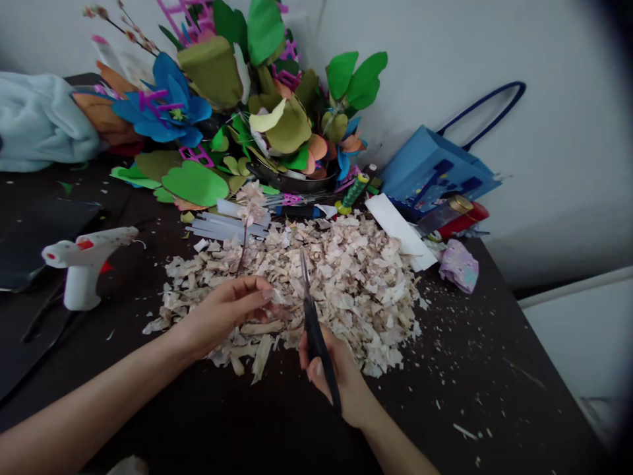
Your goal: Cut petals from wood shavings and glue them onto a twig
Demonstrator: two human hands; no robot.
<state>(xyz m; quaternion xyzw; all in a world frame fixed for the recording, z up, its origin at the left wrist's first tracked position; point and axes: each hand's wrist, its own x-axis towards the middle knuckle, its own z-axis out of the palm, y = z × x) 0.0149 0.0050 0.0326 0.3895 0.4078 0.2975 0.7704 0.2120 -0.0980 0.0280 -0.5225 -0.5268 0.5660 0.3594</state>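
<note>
A broad heap of pale, dry, papery flakes (346, 284) lies on the dark table. Over its front edge, my left hand (242, 303) has its thumb and fingers pinched on a thin whitish flake (277, 298). To the right, my right hand (329, 369) is wrapped around black-handled scissors (316, 343), whose blades point away from me over the heap. The blades look close together, beside the flake and apart from my left fingers. Behind my left hand, a thin stem with pale pink blossoms (251, 204) stands up from the heap.
On the left is a white glue gun (82, 264) with its cable. Translucent glue sticks (230, 224), a green thread spool (355, 191) and colourful cut-out flowers (287, 125) lie behind the heap. A blue bag (430, 168) and a crumpled purple wrapper (459, 265) are at right.
</note>
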